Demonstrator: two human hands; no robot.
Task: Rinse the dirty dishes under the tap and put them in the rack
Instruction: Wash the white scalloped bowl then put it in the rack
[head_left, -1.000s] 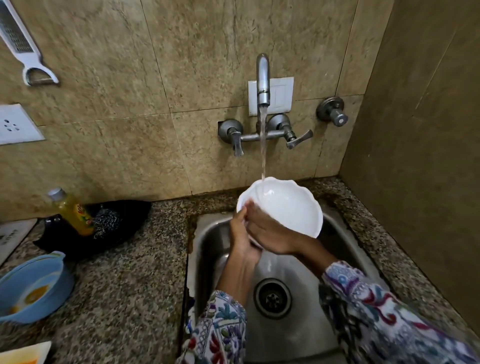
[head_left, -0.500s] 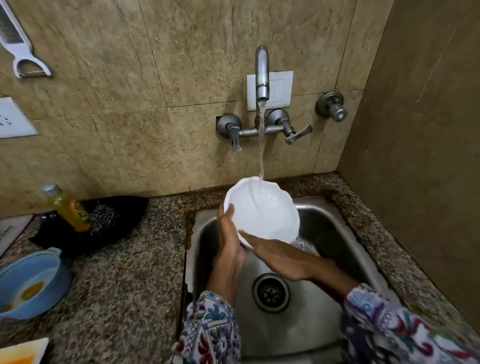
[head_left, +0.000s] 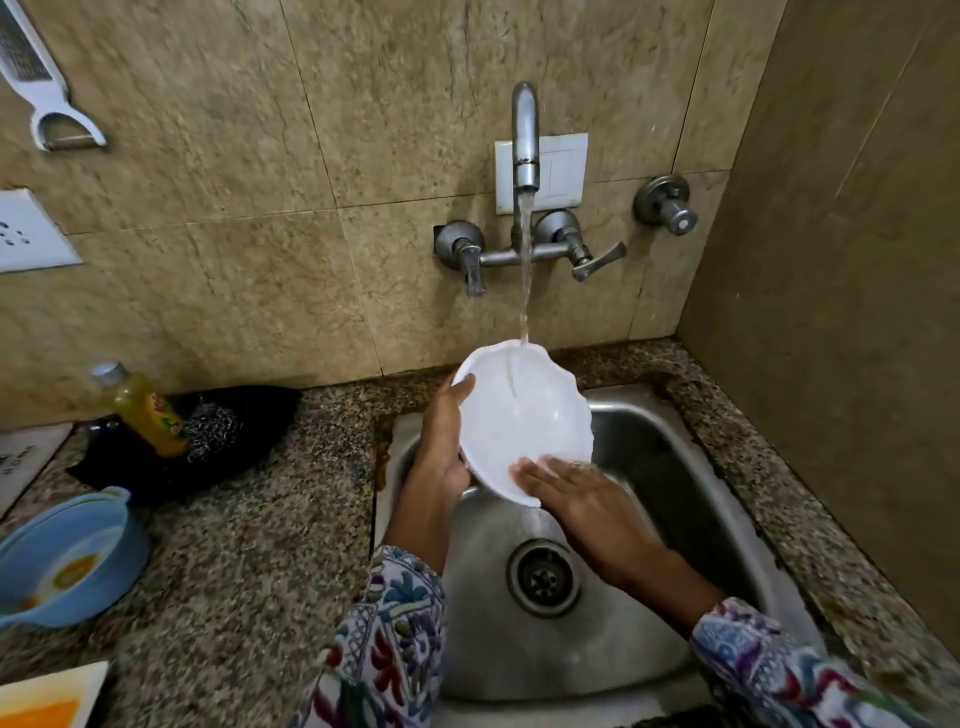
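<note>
Head view: the white bowl (head_left: 522, 421) with a scalloped rim is held tilted over the steel sink (head_left: 670, 467), directly under the tap (head_left: 524, 135); the water stream lands on its upper inner wall. The left hand (head_left: 441, 441) grips the bowl's left rim, thumb curled over the edge, fingers hidden behind it. The right hand (head_left: 576, 496) lies with straight fingers pressed flat on the bowl's lower rim. Below both hands the basin is open down to the drain (head_left: 543, 577). The side wall stands close to the right of the right hand. Left of the left hand, on the granite counter (head_left: 249, 571), sit a yellow bottle (head_left: 140, 410), a steel scrubber (head_left: 213, 431) and a blue bowl (head_left: 67, 561), cut off by the frame. Both sleeves are cropped at the bottom edge.
</note>
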